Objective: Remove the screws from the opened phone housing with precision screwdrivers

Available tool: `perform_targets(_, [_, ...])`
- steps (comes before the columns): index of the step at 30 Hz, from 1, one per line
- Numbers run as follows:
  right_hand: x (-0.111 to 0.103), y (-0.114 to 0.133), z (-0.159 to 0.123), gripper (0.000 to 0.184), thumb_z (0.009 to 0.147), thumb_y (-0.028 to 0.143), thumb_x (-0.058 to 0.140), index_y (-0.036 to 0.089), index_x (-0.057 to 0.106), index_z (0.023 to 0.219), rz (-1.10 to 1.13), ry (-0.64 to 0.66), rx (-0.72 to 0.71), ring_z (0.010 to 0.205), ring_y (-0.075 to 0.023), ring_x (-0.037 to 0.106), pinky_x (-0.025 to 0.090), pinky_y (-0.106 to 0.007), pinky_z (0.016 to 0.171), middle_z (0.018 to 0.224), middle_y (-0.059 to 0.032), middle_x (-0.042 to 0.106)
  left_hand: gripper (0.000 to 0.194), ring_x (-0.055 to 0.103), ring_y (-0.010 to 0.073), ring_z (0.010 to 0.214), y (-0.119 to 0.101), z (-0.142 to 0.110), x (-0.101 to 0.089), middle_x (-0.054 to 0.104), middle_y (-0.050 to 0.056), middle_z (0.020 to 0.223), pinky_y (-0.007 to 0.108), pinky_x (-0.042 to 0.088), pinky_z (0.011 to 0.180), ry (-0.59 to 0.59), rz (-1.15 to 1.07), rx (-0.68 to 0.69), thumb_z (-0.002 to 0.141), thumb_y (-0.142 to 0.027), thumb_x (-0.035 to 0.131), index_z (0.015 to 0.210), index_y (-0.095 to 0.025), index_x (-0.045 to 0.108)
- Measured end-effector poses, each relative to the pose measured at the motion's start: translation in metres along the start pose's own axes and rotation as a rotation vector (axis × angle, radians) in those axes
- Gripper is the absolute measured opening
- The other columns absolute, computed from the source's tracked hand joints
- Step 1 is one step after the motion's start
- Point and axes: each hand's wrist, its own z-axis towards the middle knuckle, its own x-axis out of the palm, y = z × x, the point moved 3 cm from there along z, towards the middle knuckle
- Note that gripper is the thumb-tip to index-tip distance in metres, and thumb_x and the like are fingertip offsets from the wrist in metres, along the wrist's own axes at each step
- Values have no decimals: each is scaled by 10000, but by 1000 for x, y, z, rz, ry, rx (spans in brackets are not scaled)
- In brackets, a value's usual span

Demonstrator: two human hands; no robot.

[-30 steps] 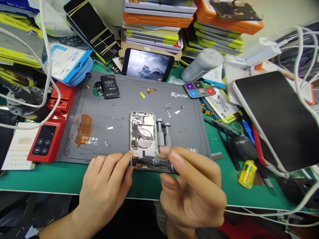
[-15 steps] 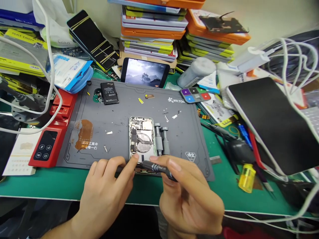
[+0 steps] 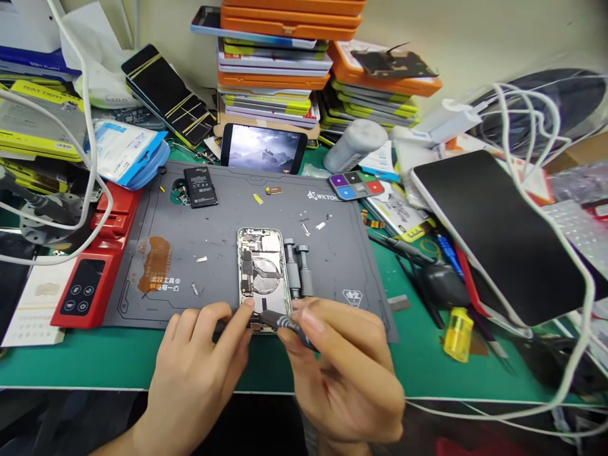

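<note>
An opened smartphone (image 3: 265, 269) lies on the grey work mat (image 3: 190, 218), its inner parts showing. Over its lower left edge, my left hand (image 3: 199, 354) has the index fingertip on the phone and the other fingers curled. Something dark shows beneath those fingers, mostly hidden. My right hand (image 3: 346, 367) pinches a dark grey screwdriver (image 3: 289, 324) between thumb and fingers, tilted with its front end over the phone's bottom part. The tip is too small to make out. Right beside the phone lie two grey screwdrivers (image 3: 304, 269). A removed battery (image 3: 200, 187) rests at the mat's upper left.
Small metal pieces (image 3: 304, 229) lie loose on the mat. A lit phone (image 3: 264, 148) leans at the back before stacked boxes (image 3: 273, 79). At left stands a red device (image 3: 85, 291); at right, a tablet (image 3: 503, 234), a yellow-handled tool (image 3: 458, 334) and white cables (image 3: 567, 247).
The view has shifted, so most things sit a little further left and lower. Both hands keep nearly the same pose at the phone, the screwdriver still in my right hand.
</note>
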Motion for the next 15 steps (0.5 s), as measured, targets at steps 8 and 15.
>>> perform_targets(8, [-2, -2, -2, 555, 934, -75, 638, 155, 673, 1438, 32, -3, 2, 1065, -215, 739, 659, -431, 905, 1125, -81, 762, 382, 481, 220, 878, 0, 0, 0, 642, 64, 1085, 393, 364, 782, 16, 11, -4, 1085, -142, 650, 1463, -186, 652])
perform_targets(15, [1, -2, -2, 576, 918, -87, 643, 124, 640, 1455, 63, 46, -7, 1080, -209, 740, 669, -420, 913, 1145, -93, 785, 356, 471, 227, 875, 0, 0, 0, 644, 75, 1093, 403, 374, 791, 16, 22, 7, 1092, -160, 638, 1448, -159, 648])
